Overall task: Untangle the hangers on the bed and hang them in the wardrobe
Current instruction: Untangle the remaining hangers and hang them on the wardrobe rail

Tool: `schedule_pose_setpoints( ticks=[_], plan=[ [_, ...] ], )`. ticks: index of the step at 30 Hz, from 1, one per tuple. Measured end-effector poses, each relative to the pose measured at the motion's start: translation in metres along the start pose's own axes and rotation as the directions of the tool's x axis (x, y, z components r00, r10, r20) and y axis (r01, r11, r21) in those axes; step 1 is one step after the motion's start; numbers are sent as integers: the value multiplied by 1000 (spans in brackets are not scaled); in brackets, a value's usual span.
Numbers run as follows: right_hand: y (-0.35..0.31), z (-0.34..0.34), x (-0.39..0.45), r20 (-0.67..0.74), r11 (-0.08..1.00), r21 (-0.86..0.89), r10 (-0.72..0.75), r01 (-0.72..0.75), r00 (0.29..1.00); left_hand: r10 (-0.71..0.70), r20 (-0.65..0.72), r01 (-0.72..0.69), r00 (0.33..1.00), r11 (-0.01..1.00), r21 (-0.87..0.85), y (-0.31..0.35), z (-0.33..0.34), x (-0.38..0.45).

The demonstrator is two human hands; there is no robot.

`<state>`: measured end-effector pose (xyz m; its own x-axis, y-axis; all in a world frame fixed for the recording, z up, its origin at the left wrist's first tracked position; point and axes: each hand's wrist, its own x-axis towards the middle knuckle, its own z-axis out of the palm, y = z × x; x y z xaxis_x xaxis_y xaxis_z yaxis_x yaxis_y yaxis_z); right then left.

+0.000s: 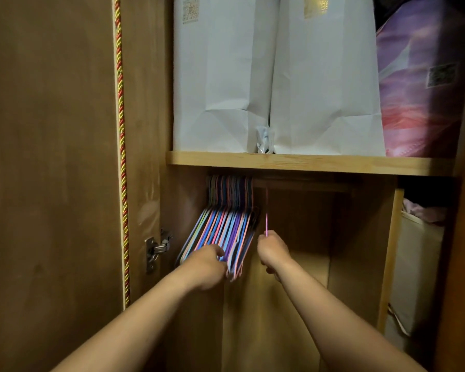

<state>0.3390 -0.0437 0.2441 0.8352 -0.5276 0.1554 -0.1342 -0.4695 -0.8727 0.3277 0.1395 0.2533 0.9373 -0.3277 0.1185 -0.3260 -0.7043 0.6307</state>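
Inside the wardrobe, a tight bunch of several coloured hangers point(226, 224) hangs from the rail point(301, 181) under the wooden shelf point(306, 162). My left hand point(207, 265) grips the lower ends of that bunch at its left side. To the right, a single pink hanger point(266, 224) hangs edge-on from the rail, apart from the bunch. My right hand point(273, 251) pinches its lower part. The hooks at the rail lie in shadow.
Two white paper bags point(266, 76) and a purple-pink package point(422, 89) stand on the shelf. The open door point(51, 157) with a red-gold cord point(121, 143) and a hinge point(156, 249) is at left. A beige fabric box point(414, 264) sits in the right compartment.
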Motion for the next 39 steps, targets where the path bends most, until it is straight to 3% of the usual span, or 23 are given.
schedule_pose_setpoints(
  ticks=[4, 13, 15, 18, 21, 25, 27, 29, 32, 36, 38, 39],
  plan=[
    [1, 37, 3, 21, 979, -175, -98, 101, 995, 2, -50, -1, 999, 1000, 25, -14, -11, -6],
    [8, 57, 0, -10, 956, -291, -45, 40, 999, -56, -44, 55, 997, 998, -37, -41, -17, -17],
    [6, 54, -20, -143, 930, -340, -196, 138, 970, -90, -52, 87, 995, 994, -63, -47, -12, -23],
    [-7, 55, -55, -234, 832, -346, -523, 433, 820, -135, -53, 131, 989, 988, -77, -50, -5, -36],
    [-19, 72, -95, -44, 814, -120, -577, 569, 816, -212, -94, 205, 973, 975, -81, -57, 3, -71],
    [-14, 93, -172, 292, 844, 207, -535, 494, 793, -333, -143, 310, 932, 937, -162, -75, 18, -148],
    [7, 111, -223, 477, 856, 294, -516, 425, 711, -453, -184, 406, 872, 881, -242, -95, 35, -209],
    [37, 129, -287, 686, 856, 300, -500, 421, 529, -608, -232, 530, 759, 784, -322, -112, 59, -287],
    [76, 141, -379, 868, 842, 266, -421, 470, 262, -800, -252, 658, 544, 593, -463, -123, 96, -403],
    [110, 130, -520, 938, 740, 339, -312, 581, -150, -943, -259, 638, 208, 332, -695, -112, 143, -572],
    [124, 111, -606, 893, 643, 436, -219, 630, -394, -964, -266, 525, 25, 239, -817, -89, 170, -664],
    [128, 105, -628, 873, 613, 461, -182, 642, -453, -966, -257, 458, -32, 215, -863, -81, 179, -690]
  ],
)
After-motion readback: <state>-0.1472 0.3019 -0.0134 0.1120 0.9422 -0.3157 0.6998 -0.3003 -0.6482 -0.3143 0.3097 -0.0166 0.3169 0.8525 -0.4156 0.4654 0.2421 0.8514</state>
